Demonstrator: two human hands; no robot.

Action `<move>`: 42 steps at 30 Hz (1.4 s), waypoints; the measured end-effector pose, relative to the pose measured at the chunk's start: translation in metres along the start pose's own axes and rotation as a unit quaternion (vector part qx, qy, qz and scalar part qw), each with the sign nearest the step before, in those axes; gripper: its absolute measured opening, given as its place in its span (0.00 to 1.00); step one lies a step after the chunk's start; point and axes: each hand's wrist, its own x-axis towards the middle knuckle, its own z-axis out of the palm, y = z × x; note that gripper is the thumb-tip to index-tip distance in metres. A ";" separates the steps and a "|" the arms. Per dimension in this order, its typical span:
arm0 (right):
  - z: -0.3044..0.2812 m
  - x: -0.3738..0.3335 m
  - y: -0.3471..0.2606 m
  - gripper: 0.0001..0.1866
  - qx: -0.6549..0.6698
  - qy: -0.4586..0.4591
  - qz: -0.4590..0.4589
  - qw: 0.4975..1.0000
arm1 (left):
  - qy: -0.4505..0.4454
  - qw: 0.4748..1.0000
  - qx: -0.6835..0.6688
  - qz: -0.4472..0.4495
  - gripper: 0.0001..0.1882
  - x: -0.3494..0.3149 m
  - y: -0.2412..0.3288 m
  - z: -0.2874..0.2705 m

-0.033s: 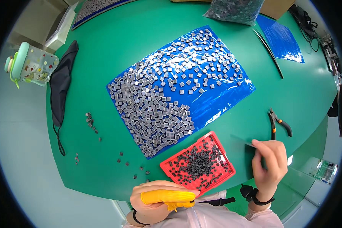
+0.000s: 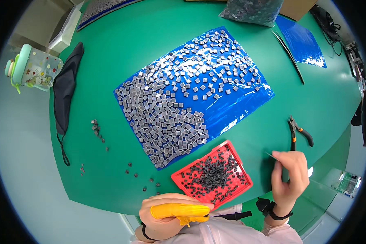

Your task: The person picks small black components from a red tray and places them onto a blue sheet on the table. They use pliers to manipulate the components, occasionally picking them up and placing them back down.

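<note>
At the near left corner of a red tray [image 2: 245, 188], my left hand [image 2: 171, 211] has its fingers pressed together, with yellow covers on some of them. Something small and dark shows by their tips, too small to name. Many tiny black parts [image 2: 213, 175] lie heaped and scattered in the tray. Right of it, my right hand [image 2: 289, 173] pinches a thin pointed tool [image 2: 269, 154]; most of the tool is hidden or too faint to make out. Beyond the tray lies a blue sheet [image 2: 227, 110] strewn with small square metal pieces [image 2: 166, 130].
Pliers [image 2: 299, 130] and tweezers [image 2: 288, 57] lie on the green table [image 2: 97, 175] at the right. A bag of parts [image 2: 252, 11] stands at the back, beside another blue sheet [image 2: 301, 40]. At left are a black pouch [image 2: 67, 87], a bottle [image 2: 38, 69] and loose pieces [image 2: 95, 128].
My right hand has shifted slightly to the right, and the thin tool's tip has drawn back from the tray side. My left hand has stayed in place.
</note>
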 end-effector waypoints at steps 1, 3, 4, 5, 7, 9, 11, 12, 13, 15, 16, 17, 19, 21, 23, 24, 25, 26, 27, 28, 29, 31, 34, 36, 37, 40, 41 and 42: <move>-0.001 -0.003 -0.004 0.12 0.066 -0.006 0.025 0.998 | 0.000 1.000 -0.004 -0.001 0.10 0.000 -0.001 0.000; -0.008 -0.011 -0.014 0.10 0.195 -0.018 0.074 0.978 | 0.000 1.000 -0.001 -0.012 0.11 0.000 0.000 0.000; -0.007 -0.014 -0.016 0.10 0.231 -0.029 0.053 0.971 | 0.000 1.000 0.008 -0.022 0.12 0.000 0.002 -0.001; -0.002 -0.014 -0.018 0.03 0.269 -0.051 -0.006 0.962 | 0.000 0.999 0.016 -0.033 0.12 -0.001 0.004 -0.001; 0.003 -0.020 -0.025 0.03 0.263 -0.057 -0.026 0.963 | -0.003 0.998 0.059 -0.037 0.14 -0.004 0.008 -0.002; 0.006 -0.027 -0.023 0.07 0.264 -0.054 -0.008 0.963 | -0.023 0.994 0.085 -0.068 0.15 -0.008 0.004 -0.004; 0.008 -0.029 -0.020 0.09 0.268 -0.051 -0.006 0.962 | -0.047 0.986 0.108 -0.122 0.16 -0.012 0.003 -0.004; 0.009 -0.028 -0.017 0.10 0.270 -0.063 -0.016 0.961 | -0.019 0.987 0.128 -0.096 0.11 -0.011 0.003 0.000; 0.009 -0.024 -0.016 0.10 0.270 -0.076 -0.026 0.959 | 0.009 0.987 0.148 -0.068 0.08 -0.005 0.007 0.008; 0.010 -0.020 -0.014 0.10 0.262 -0.094 -0.038 0.960 | 0.019 0.982 0.188 -0.011 0.08 0.003 0.006 0.011; 0.010 -0.020 -0.013 0.10 0.253 -0.100 -0.038 0.961 | 0.000 0.978 0.207 0.019 0.08 0.007 0.003 0.009; 0.010 -0.020 -0.012 0.10 0.244 -0.106 -0.039 0.963 | -0.018 0.973 0.225 0.049 0.08 0.010 0.001 0.009; 0.010 -0.021 -0.011 0.09 0.243 -0.120 -0.037 0.962 | -0.020 0.972 0.231 0.033 0.08 0.010 0.000 0.009; 0.008 -0.018 -0.011 0.09 0.244 -0.133 -0.042 0.960 | 0.055 0.983 0.173 -0.031 0.08 0.011 0.010 0.018; 0.007 -0.017 -0.012 0.09 0.240 -0.142 -0.049 0.959 | 0.131 0.982 0.099 -0.089 0.08 0.011 0.019 0.033; 0.006 -0.016 -0.013 0.08 0.237 -0.144 -0.053 0.959 | 0.137 0.982 0.091 -0.091 0.08 0.010 0.021 0.033; 0.006 -0.015 -0.013 0.08 0.235 -0.146 -0.057 0.959 | 0.078 0.986 0.142 -0.042 0.08 0.008 0.015 0.021; 0.005 -0.014 -0.014 0.08 0.234 -0.148 -0.062 0.959 | 0.019 0.981 0.193 0.009 0.08 0.006 0.012 0.013; 0.006 -0.015 -0.012 0.08 0.229 -0.146 -0.058 0.961 | 0.015 0.982 0.191 0.001 0.08 0.007 0.008 0.013; 0.007 -0.016 -0.010 0.07 0.225 -0.144 -0.054 0.962 | 0.012 0.982 0.189 -0.006 0.08 0.006 0.004 0.013; 0.008 -0.017 -0.009 0.07 0.220 -0.142 -0.051 0.964 | 0.010 0.982 0.188 -0.013 0.08 0.006 0.001 0.014; 0.009 -0.015 -0.015 0.07 0.217 -0.130 -0.037 0.967 | 0.031 0.985 0.171 -0.019 0.08 0.001 0.000 0.015; 0.009 -0.013 -0.018 0.07 0.216 -0.128 -0.037 0.967 | 0.040 0.984 0.170 -0.017 0.08 0.002 0.006 0.016; 0.010 -0.014 -0.016 0.07 0.221 -0.133 -0.046 0.965 | 0.019 0.982 0.189 0.001 0.08 0.006 0.005 0.014; 0.011 -0.016 -0.012 0.07 0.225 -0.137 -0.051 0.963 | -0.002 0.979 0.203 0.017 0.08 0.007 0.002 0.010; 0.010 -0.016 -0.013 0.07 0.231 -0.144 -0.041 0.961 | -0.012 0.978 0.205 0.046 0.08 0.010 -0.002 0.010; 0.010 -0.015 -0.015 0.07 0.231 -0.145 -0.033 0.962 | -0.008 0.979 0.198 0.051 0.08 0.011 -0.003 0.011; 0.010 -0.013 -0.017 0.08 0.242 -0.141 -0.041 0.959 | -0.001 0.979 0.197 0.055 0.08 0.009 0.001 0.009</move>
